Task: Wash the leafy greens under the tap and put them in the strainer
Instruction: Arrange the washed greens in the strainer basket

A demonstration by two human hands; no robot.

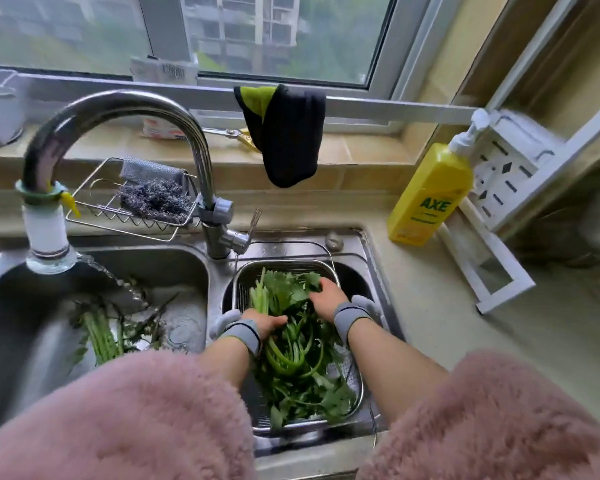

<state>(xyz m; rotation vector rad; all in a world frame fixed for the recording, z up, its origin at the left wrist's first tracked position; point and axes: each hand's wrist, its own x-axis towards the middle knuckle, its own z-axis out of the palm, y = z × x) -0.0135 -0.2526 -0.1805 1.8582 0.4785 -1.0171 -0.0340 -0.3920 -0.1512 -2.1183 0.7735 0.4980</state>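
Both hands in the strainer (357,386): left hand (267,322) grips stems, right hand (326,297) lies fairly flat on leaves; unwashed greens (101,336) lie left under the tap (47,237), nearer left hand.

Shiny steel tap (125,109) and sink (11,327); fine metal mesh strainer (355,379); glossy yellow plastic bottle (430,195); fluffy pink sleeves (118,420); rough wire scourer (155,200).

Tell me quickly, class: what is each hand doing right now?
Left hand: fingers curled round stems of the greens in the strainer.
Right hand: on the leaves; grip cannot be told.
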